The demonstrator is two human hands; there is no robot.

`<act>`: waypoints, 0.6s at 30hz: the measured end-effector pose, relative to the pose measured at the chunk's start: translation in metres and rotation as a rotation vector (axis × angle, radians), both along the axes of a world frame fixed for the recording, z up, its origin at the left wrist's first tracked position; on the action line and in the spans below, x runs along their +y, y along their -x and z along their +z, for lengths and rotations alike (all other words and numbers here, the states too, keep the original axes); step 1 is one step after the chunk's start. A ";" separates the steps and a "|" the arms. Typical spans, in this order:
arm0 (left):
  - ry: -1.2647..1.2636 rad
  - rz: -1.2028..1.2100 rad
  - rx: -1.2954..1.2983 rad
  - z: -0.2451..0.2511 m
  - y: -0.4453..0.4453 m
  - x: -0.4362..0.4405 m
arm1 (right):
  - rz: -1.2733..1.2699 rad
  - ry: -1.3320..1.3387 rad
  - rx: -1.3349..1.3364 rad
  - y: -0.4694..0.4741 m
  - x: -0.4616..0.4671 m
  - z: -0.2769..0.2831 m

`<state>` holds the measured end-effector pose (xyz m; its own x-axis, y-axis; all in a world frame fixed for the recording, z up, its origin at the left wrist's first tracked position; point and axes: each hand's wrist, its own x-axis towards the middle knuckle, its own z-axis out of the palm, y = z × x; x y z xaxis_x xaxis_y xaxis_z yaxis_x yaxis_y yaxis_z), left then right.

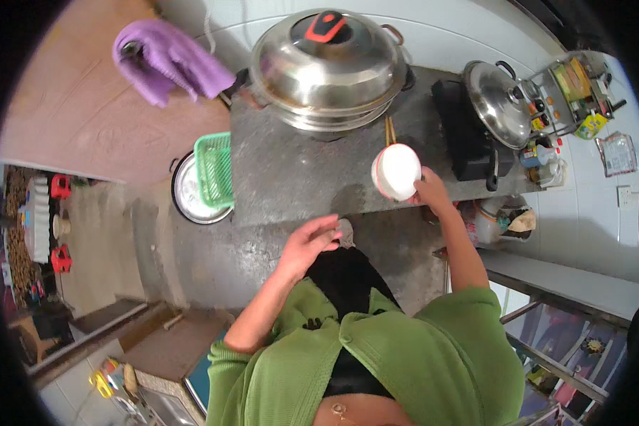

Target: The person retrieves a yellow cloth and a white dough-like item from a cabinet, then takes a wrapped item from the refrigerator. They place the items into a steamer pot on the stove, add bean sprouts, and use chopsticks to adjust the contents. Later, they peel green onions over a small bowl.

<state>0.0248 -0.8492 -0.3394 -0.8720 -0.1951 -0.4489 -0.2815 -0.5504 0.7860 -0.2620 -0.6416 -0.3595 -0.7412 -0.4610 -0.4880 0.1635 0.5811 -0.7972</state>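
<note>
My right hand (430, 189) grips the near right edge of a white bowl with a red rim (399, 171), which appears stacked with another bowl at the countertop's front. Wooden chopsticks (390, 131) lie just behind the bowls, pointing away from me. Nothing is in my left hand (314, 242), raised in front of the counter's near edge with its fingers apart. Behind, a large steel steamer pot (330, 74) stands on the grey countertop (298, 175) under a domed lid with a red and black handle.
Right of the bowls is a black stove (458, 133) with a lidded steel pan (498, 104). Seasoning bottles (540, 154) stand beyond it. At the counter's left side are a green plastic basket (213, 170) and a round metal tray (191, 197). A purple towel (170, 64) hangs behind.
</note>
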 end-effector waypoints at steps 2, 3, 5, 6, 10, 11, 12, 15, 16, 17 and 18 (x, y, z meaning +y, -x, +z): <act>-0.162 0.045 0.012 0.006 -0.005 0.000 | 0.208 0.045 -0.026 -0.036 -0.018 0.030; -0.224 0.072 0.009 0.012 -0.010 0.001 | 0.323 0.069 -0.043 -0.052 -0.028 0.040; -0.344 0.090 0.046 0.012 -0.022 -0.001 | 0.506 0.117 -0.113 -0.080 -0.046 0.058; -0.296 0.122 0.069 0.015 -0.030 0.002 | 0.578 0.109 -0.132 -0.095 -0.057 0.068; -0.286 0.340 0.156 0.020 -0.084 0.017 | 0.765 0.186 -0.239 -0.136 -0.090 0.073; -0.324 0.416 0.180 0.022 -0.102 0.021 | 0.796 0.224 -0.266 -0.147 -0.096 0.074; -0.361 0.500 0.215 0.023 -0.119 0.024 | 0.798 0.226 -0.368 -0.157 -0.101 0.074; -0.324 0.769 0.235 0.027 -0.164 0.047 | 0.827 0.218 -0.584 -0.201 -0.107 0.090; -0.300 0.836 0.231 0.025 -0.179 0.055 | 0.884 0.245 -0.588 -0.216 -0.107 0.083; -0.271 0.910 0.228 0.024 -0.196 0.062 | 0.975 0.281 -0.510 -0.235 -0.108 0.084; -0.267 0.974 0.240 0.020 -0.214 0.071 | 1.073 0.326 -0.430 -0.255 -0.110 0.087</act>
<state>0.2390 -0.7778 -0.3191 -0.4619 -0.7830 -0.4166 0.5265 -0.6201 0.5816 -0.0072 -0.7511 -0.2729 0.2908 -0.8917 -0.3467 0.0083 0.3647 -0.9311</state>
